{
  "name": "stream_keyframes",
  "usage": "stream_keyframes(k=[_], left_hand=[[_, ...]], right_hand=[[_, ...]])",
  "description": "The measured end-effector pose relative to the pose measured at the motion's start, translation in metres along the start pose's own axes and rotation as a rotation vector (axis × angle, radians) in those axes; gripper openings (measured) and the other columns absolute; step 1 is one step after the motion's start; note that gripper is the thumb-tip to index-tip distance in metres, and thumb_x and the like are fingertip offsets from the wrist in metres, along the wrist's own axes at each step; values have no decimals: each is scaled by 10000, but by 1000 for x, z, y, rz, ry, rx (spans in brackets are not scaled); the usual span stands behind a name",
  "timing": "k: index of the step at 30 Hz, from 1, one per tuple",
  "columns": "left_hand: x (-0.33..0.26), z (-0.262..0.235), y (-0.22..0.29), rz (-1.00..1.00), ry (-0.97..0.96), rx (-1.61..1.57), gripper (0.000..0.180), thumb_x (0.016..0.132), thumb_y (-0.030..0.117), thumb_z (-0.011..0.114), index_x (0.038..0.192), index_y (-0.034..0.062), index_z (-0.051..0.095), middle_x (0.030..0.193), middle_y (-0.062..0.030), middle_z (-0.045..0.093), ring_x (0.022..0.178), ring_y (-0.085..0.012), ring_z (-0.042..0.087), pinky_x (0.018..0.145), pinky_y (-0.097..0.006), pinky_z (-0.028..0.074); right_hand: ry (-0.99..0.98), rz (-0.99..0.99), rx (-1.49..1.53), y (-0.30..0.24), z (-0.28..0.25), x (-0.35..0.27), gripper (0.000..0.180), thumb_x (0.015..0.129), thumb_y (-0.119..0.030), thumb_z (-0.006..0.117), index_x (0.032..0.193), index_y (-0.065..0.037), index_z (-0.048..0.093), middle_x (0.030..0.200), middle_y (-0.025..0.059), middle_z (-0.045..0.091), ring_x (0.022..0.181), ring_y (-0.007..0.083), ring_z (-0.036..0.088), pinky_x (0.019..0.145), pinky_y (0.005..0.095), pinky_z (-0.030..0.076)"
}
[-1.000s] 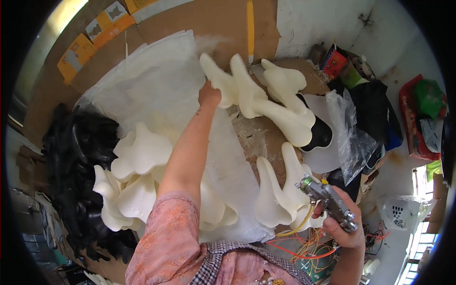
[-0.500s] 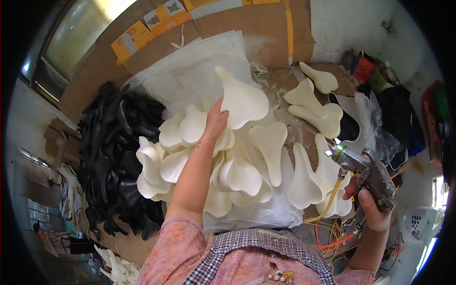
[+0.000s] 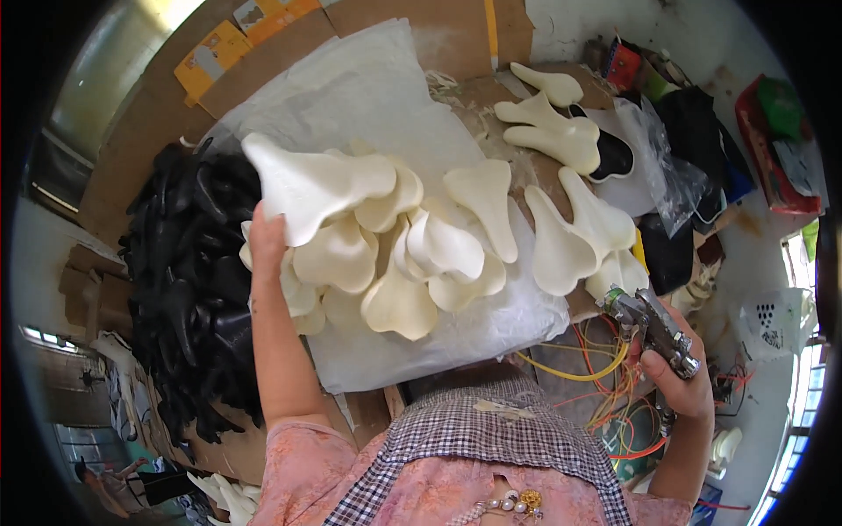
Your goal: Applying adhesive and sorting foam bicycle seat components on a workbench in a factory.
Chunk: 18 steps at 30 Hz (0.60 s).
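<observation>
My left hand [image 3: 267, 235] grips the near edge of a cream foam bicycle saddle pad [image 3: 303, 180], over the left part of a heap. Beneath and beside it lie several similar cream saddle pads [image 3: 400, 301], overlapping on a white plastic sheet [image 3: 351, 96]. At the right, my right hand [image 3: 682, 375] is wrapped round a worn metal spray gun [image 3: 651, 326], whose greenish front end points to the upper left. A yellow hose [image 3: 579, 375] runs below it. Just beyond the gun, more cream pads [image 3: 564, 250] rest on the brown bench.
A tall heap of black saddle pieces [image 3: 189, 298] stands left of the cream ones. Brown cardboard [image 3: 377, 35] lines the back. Far right are a clear plastic bag [image 3: 671, 175] and a red bin [image 3: 763, 140]. Tangled coloured hoses [image 3: 627, 412] hang by my right forearm.
My left hand has carried the pad leftward, from the sheet's middle to over the heap's left side. The spray gun is a little lower in view. The whole view has shifted too.
</observation>
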<state>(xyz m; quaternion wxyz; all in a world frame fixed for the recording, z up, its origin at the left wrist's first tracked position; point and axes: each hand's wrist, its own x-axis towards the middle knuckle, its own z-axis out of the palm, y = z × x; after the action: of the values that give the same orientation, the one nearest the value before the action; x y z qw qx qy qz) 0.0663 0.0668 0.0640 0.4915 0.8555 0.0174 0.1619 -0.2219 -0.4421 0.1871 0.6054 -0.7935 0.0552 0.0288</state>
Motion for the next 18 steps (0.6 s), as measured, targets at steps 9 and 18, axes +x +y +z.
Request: stream_keyframes(k=[9,18], left_hand=[[-16,-20,15,-326,73,165,433,847,248,588,1212,17,549,857,-99,650,555,-170,592,440,-268,467],[-41,73,87,229,280,504,376,804,163,662,1146,29,585,1137,-154,571,1049,-321,539,914,-392,429]], right_hand=[[113,-16,-6,-26,8,2,597,822,-203,659,1315,51,438,906,58,612,709,99,564,666,234,468],[8,96,-2,2,-58,0,638,777,-219,710,1292,58,454,865,84,633,723,128,591,693,257,482]])
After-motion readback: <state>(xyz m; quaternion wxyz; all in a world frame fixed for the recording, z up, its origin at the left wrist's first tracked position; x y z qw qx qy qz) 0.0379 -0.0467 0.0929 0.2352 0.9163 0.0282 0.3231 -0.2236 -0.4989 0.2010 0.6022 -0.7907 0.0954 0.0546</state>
